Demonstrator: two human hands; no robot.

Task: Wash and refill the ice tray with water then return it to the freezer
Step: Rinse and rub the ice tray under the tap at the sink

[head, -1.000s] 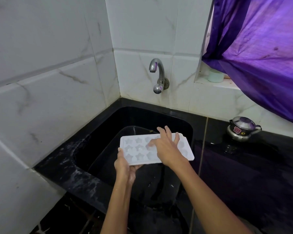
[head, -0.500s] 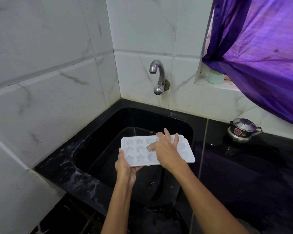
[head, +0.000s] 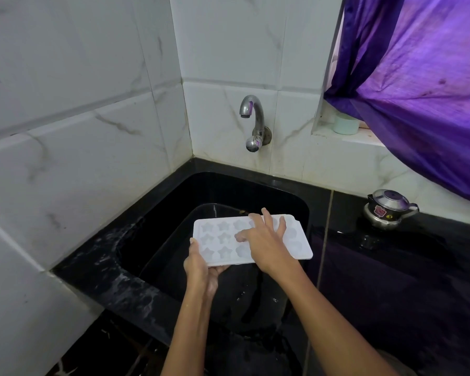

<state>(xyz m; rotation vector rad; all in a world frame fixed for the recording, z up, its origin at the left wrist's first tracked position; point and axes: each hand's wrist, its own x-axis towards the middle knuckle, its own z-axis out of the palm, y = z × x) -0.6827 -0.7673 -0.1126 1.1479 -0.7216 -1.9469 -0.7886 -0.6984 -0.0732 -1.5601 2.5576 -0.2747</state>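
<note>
I judge I'm mid-wash: the tray (head: 223, 241) hangs over the sink (head: 304, 210), cups up, long axis running left to right, my left hand (head: 200, 267) gripping its near-left corner from below. My right hand (head: 265, 240) lies spread flat on the cups, holding nothing. The tap (head: 251, 118) beyond my hands looks dry, so rinsing, refilling and the freezer remain.

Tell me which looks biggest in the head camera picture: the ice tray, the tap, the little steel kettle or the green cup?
1. ice tray
2. tap and steel kettle: look alike, too close to rank
3. green cup, partly hidden by the curtain
</note>
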